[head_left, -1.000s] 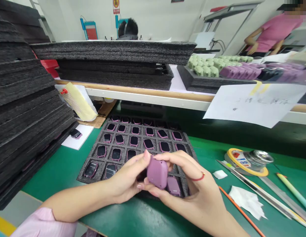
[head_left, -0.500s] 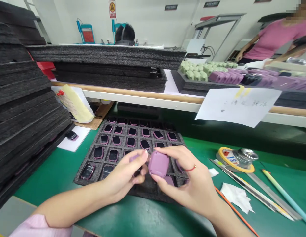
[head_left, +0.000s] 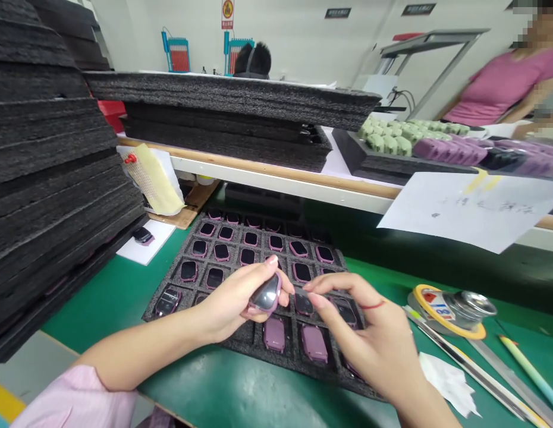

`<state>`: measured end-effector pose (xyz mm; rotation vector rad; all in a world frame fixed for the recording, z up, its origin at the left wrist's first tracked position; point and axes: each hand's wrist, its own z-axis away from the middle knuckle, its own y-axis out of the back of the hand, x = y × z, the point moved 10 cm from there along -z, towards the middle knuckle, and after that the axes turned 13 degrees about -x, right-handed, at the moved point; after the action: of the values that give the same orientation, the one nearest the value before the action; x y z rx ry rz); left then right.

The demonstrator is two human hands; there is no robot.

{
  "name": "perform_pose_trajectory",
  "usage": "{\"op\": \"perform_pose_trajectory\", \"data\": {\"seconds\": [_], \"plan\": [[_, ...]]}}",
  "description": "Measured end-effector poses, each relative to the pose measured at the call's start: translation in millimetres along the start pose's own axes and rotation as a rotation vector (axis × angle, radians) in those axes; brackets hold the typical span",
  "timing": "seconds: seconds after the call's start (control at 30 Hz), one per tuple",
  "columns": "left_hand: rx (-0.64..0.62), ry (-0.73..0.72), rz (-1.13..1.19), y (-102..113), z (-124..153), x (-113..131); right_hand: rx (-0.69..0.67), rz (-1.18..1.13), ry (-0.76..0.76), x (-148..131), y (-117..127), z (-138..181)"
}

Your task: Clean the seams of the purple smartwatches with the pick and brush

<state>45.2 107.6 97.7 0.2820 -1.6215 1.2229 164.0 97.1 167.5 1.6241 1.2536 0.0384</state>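
My left hand (head_left: 234,300) pinches a purple watch body (head_left: 265,295), its dark glossy screen turned up, just above a black foam tray (head_left: 254,339). The tray's pockets hold several purple watch bodies; two in the near row (head_left: 274,333) lie back side up. My right hand (head_left: 370,333) hovers over the tray's right part with fingers curled and apart, fingertips close to the held watch body, holding nothing. A red thread ring sits on one of its fingers.
Tall stacks of black foam sheets (head_left: 49,154) stand at the left and on the shelf (head_left: 267,172) behind. A tape roll with a metal tin (head_left: 455,309), rulers, pens and white wipes (head_left: 450,380) lie at the right. A person in pink (head_left: 503,83) stands at the far right.
The purple watch body went from both hands into the left hand alone and was turned screen side up. My right hand let go and drew slightly right.
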Motion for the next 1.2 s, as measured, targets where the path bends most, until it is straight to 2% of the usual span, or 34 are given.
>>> {"op": "perform_pose_trajectory", "data": {"seconds": [0.07,0.13,0.27,0.5,0.63,0.7,0.93,1.0,1.07,1.13,1.2], "plan": [[0.007,0.007,-0.014,0,0,-3,0.034,-0.018,0.071,-14,8,-8],[-0.004,0.032,0.018,-1,-1,-8,-0.009,0.008,0.143,-25,-1,-12],[-0.063,0.102,0.118,-8,-2,-19,-0.078,-0.012,0.147,-24,-20,-12],[-0.051,0.068,0.152,-14,1,-17,0.012,-0.098,0.156,-29,-2,-11],[-0.032,0.065,0.179,-12,1,-21,0.111,0.0,0.188,-35,9,-8],[-0.046,0.073,0.192,-13,1,-23,0.164,-0.033,0.173,-32,14,-5],[-0.12,0.094,0.205,-22,2,-22,0.525,-0.486,-0.03,3,46,22],[-0.124,0.088,0.223,-24,3,-21,0.462,-0.557,-0.029,4,40,19],[-0.114,0.084,0.232,-25,3,-20,0.287,-0.543,0.0,-4,25,9],[-0.105,0.081,0.223,-26,4,-19,0.115,-0.425,0.016,-13,6,0],[-0.105,0.065,0.208,-27,3,-18,0.012,-0.292,0.028,-19,-10,-5]]}}
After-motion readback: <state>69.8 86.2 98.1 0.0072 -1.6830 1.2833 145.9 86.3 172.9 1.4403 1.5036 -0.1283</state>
